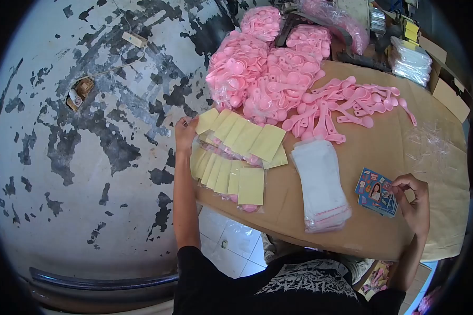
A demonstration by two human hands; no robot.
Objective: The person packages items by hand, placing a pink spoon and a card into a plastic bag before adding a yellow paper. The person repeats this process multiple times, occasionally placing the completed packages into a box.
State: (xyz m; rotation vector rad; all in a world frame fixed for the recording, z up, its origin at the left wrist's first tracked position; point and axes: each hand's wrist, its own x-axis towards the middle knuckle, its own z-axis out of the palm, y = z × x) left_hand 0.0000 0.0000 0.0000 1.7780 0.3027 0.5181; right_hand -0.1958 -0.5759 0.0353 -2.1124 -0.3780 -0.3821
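Note:
My left hand point(186, 134) is at the left edge of the table, its fingers curled together at the corner of a yellow-backed plastic packet point(207, 119) in the upper row. Below it lies another row of overlapping packets point(251, 185), with bits of pink showing under the yellow. At the right, my right hand point(414, 200) pinches the edge of a blue printed card point(374, 190) on a small stack. Between my hands rests a pile of clear plastic bags point(320, 178), slightly fanned at the lower end.
Loose pink spoons point(347, 102) are heaped behind the clear bags. Stuffed bags of pink spoons point(236, 68) stand at the back against the peeling wall point(89, 168). A bundle of plastic bags point(410, 60) and an open cardboard box point(449, 97) sit at the back right. Brown cardboard point(278, 220) covers the table.

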